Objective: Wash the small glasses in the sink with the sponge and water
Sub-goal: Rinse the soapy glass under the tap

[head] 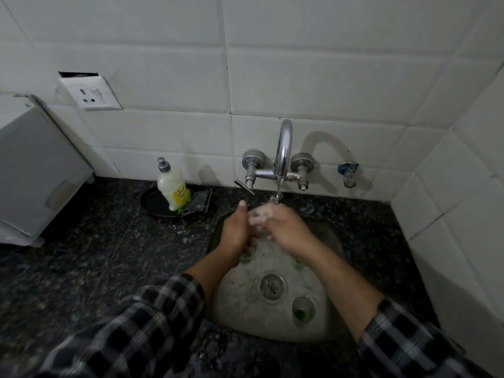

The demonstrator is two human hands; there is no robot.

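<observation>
The small glass [260, 215] is held right under the tap [283, 148] so the stream rinses it; the left hand [237, 230] grips it, thumb raised, and the right hand [286, 227] curls over its other side. A second glass [302, 312] waits upright in the sink [245, 304].

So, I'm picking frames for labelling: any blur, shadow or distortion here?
Head view: dim overall; left hand, right hand and the glass between them are motion-blurred; faucet throws a hard shadow on the tiles; wide-angle lens bends the tile lines.
</observation>
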